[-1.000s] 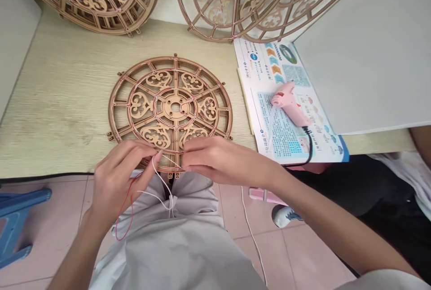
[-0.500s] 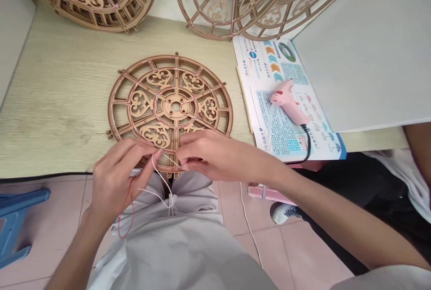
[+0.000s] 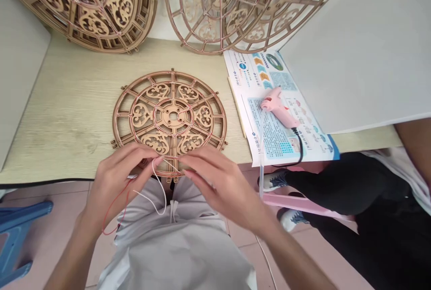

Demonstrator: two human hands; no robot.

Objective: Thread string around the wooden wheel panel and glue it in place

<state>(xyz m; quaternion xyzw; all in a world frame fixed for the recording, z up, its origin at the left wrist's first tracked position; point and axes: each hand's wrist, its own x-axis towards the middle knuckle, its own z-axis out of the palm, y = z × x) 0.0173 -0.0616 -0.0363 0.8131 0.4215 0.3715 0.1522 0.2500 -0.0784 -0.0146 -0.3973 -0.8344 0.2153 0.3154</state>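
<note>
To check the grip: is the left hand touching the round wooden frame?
Touching: in the head view, the left hand lies over the lower rim of the round wooden frame.

Pale wood-grain desk (image 3: 74,101), 12 o'clock. Grey-white partition panel (image 3: 20,70), 10 o'clock; second panel (image 3: 353,47), 2 o'clock. Pinkish floor tiles (image 3: 63,231), 7 o'clock. Blue plastic stool (image 3: 20,222), 8 o'clock, standing on the tiles.

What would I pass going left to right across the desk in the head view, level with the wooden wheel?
Pale grey panel → light wood-grain desktop → laser-cut wooden wheel panel → pink hot glue gun → white panel
</note>
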